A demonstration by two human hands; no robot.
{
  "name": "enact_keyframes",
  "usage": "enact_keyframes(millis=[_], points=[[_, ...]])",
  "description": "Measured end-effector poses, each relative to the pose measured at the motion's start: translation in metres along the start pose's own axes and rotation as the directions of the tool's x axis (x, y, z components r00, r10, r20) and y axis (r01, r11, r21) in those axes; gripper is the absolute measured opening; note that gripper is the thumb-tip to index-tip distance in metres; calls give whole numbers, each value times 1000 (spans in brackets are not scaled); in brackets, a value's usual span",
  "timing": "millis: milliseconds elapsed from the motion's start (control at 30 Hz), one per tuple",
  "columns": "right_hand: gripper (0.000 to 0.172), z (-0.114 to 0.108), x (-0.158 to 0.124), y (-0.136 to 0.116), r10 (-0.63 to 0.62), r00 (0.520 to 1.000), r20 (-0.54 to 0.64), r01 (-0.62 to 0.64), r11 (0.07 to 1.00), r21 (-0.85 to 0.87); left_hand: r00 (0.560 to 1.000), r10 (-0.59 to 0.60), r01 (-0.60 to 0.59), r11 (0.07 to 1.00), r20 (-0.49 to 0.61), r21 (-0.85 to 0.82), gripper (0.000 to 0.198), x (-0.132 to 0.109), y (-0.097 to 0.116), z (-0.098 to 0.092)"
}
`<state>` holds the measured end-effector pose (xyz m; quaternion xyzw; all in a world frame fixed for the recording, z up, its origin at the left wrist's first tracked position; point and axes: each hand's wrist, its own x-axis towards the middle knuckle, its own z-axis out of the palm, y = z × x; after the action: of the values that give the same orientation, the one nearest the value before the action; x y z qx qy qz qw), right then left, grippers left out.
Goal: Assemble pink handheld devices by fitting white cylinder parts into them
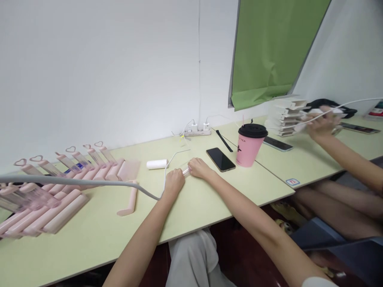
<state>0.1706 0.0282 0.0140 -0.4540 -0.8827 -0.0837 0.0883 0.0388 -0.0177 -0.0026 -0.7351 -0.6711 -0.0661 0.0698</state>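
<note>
My left hand [174,181] and my right hand [200,168] rest on the pale green table [209,199], fingers curled, and together hold a small clear tube with a pink end [186,171] between them. A white roller refill [156,164] lies just left of my hands. One loose pink handle [128,199] lies on the table to the left. Rows of pink lint-roller handles and clear heart-topped cases [68,175] lie further left.
A black phone [220,159] and a pink cup with a black lid [250,144] stand right of my hands. A power strip [197,130] sits by the wall. At the right, another person's hand [321,125] handles white items beside stacked boxes [285,115].
</note>
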Motion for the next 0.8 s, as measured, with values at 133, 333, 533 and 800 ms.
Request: enact_keyframes(millis=[133, 333, 533, 800], points=[[20, -1, 1, 2, -1, 1000, -29, 2, 1000, 6, 998, 2, -1, 1000, -63, 23, 28, 1, -1, 3], [17, 12, 3, 5, 3, 998, -59, 0, 999, 51, 996, 49, -45, 998, -80, 53, 26, 7, -4, 6], [19, 3, 4, 7, -55, 963, -264, 118, 966, 231, 951, 4, -10, 1000, -309, -17, 25, 9, -11, -9], [24, 7, 7, 31, 207, 933, -294, -92, 927, 363, 841, -225, 166, 973, -492, -161, 51, 18, -65, -1]])
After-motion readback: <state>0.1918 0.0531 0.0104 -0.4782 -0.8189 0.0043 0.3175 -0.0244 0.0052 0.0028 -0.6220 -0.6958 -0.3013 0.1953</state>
